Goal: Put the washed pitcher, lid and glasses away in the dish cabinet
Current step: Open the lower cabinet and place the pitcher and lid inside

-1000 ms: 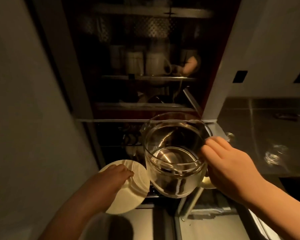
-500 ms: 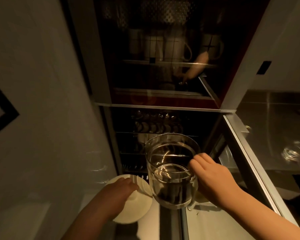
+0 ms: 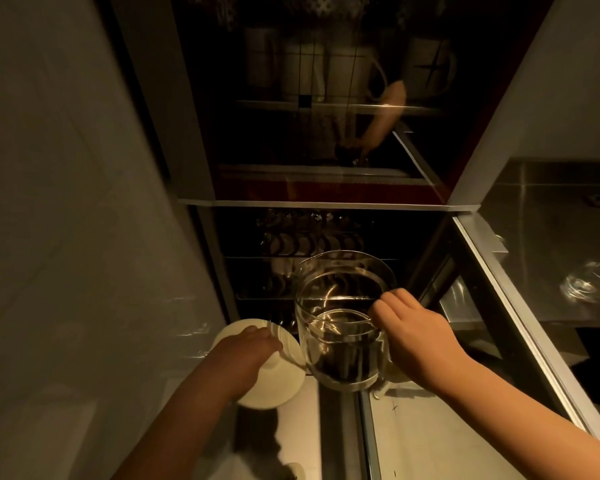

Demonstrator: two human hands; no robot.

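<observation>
A clear glass pitcher (image 3: 340,320) hangs upright in front of the open lower part of the dish cabinet (image 3: 326,244). My right hand (image 3: 420,341) grips it by the handle side, on its right. My left hand (image 3: 246,355) holds a round cream-white lid (image 3: 278,386) just left of the pitcher and slightly lower. A clear glass (image 3: 586,285) lies on the steel counter at the far right, apart from both hands.
The cabinet's upper glass door (image 3: 326,116) shows white mugs on a shelf and a reflection of my arm. Dark wire racks fill the lower section. A grey wall (image 3: 66,202) stands close on the left; the steel counter (image 3: 551,237) runs along the right.
The view has tilted down and closer to the cabinet. Pitcher and lid have gone lower in view, toward the lower cabinet section. Both grips are unchanged.
</observation>
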